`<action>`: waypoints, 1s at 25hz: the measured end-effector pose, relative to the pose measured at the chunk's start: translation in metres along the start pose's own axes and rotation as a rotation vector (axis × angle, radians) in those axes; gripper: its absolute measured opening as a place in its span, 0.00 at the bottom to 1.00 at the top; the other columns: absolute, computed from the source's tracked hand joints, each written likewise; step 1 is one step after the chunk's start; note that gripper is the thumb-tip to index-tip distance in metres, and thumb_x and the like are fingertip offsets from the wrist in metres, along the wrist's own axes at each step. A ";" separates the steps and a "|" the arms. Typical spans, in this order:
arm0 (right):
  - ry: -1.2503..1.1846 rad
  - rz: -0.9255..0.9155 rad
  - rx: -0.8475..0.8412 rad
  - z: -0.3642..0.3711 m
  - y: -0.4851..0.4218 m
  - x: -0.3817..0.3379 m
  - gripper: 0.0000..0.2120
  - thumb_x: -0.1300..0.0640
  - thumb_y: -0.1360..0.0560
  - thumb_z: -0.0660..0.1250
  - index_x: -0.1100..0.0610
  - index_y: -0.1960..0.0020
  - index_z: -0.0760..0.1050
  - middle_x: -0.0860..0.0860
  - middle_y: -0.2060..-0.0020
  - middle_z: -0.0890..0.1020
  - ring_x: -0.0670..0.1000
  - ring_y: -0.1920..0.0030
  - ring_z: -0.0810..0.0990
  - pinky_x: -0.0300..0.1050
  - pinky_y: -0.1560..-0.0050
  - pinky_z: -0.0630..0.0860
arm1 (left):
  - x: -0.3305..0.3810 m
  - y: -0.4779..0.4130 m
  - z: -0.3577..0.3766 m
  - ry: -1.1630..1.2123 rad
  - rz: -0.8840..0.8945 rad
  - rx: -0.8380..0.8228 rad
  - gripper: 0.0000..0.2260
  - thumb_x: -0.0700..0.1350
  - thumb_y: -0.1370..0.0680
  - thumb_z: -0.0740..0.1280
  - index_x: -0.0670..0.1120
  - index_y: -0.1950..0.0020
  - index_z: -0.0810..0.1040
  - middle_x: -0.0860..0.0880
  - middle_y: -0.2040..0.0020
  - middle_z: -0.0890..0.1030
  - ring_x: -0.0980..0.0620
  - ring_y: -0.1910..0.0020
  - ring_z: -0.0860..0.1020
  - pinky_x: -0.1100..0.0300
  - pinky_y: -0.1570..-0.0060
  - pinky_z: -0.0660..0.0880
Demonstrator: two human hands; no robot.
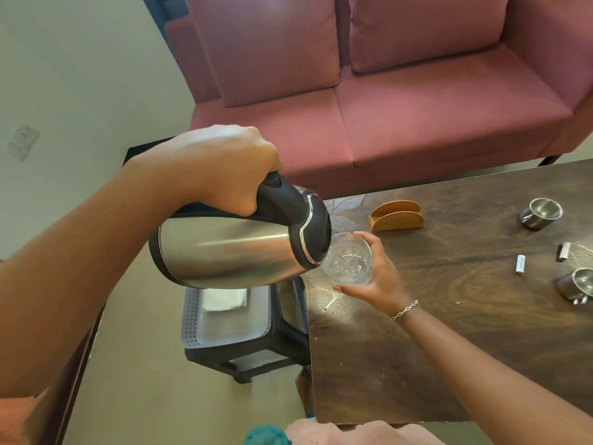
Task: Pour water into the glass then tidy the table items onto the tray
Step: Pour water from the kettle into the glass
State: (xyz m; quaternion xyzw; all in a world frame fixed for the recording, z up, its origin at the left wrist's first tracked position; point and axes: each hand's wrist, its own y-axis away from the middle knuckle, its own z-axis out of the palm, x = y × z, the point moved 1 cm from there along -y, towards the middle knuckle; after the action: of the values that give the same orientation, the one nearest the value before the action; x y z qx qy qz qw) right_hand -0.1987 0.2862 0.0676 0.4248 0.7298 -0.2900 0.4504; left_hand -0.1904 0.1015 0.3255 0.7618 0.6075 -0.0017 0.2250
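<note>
My left hand [224, 168] grips the black handle of a steel kettle [231, 248], which is tipped to the right with its spout at the rim of a clear glass [349, 260]. Water is in the glass. My right hand [375, 274] holds the glass from the right, at the left edge of the dark wooden table [449, 348]. On the table lie an orange napkin holder [396, 216], two steel cups [542, 211] [577, 284] and two batteries [520, 263] [564, 251]. A white perforated tray [221, 322] rests on a black stool below the kettle.
A pink sofa [385, 107] stands behind the table. The black stool [256, 358] sits on the floor just left of the table. A pale wall is on the left.
</note>
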 end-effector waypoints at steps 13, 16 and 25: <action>-0.044 -0.026 0.005 0.002 0.003 -0.002 0.46 0.50 0.44 0.78 0.56 0.33 0.59 0.46 0.41 0.68 0.47 0.42 0.70 0.28 0.46 0.67 | 0.004 0.005 -0.004 -0.007 -0.014 -0.031 0.12 0.40 0.35 0.66 0.49 0.72 0.64 0.50 0.72 0.70 0.47 0.70 0.71 0.60 0.71 0.67; -0.044 -0.029 0.010 0.003 0.004 -0.003 0.45 0.49 0.44 0.77 0.56 0.33 0.59 0.45 0.41 0.67 0.47 0.42 0.70 0.26 0.47 0.66 | 0.004 0.006 -0.003 -0.016 -0.016 -0.040 0.12 0.40 0.35 0.66 0.50 0.72 0.64 0.50 0.73 0.69 0.50 0.71 0.70 0.61 0.71 0.67; -0.028 -0.028 0.018 0.005 0.006 0.000 0.45 0.54 0.42 0.80 0.56 0.32 0.59 0.45 0.41 0.67 0.47 0.42 0.70 0.26 0.48 0.67 | 0.000 0.008 -0.001 -0.007 -0.037 -0.056 0.09 0.40 0.35 0.66 0.49 0.71 0.67 0.51 0.73 0.70 0.47 0.70 0.72 0.58 0.70 0.70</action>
State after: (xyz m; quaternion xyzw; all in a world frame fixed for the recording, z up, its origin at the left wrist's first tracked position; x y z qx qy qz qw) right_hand -0.1917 0.2846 0.0651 0.4145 0.7266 -0.3085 0.4528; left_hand -0.1835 0.1011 0.3292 0.7436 0.6207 0.0087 0.2483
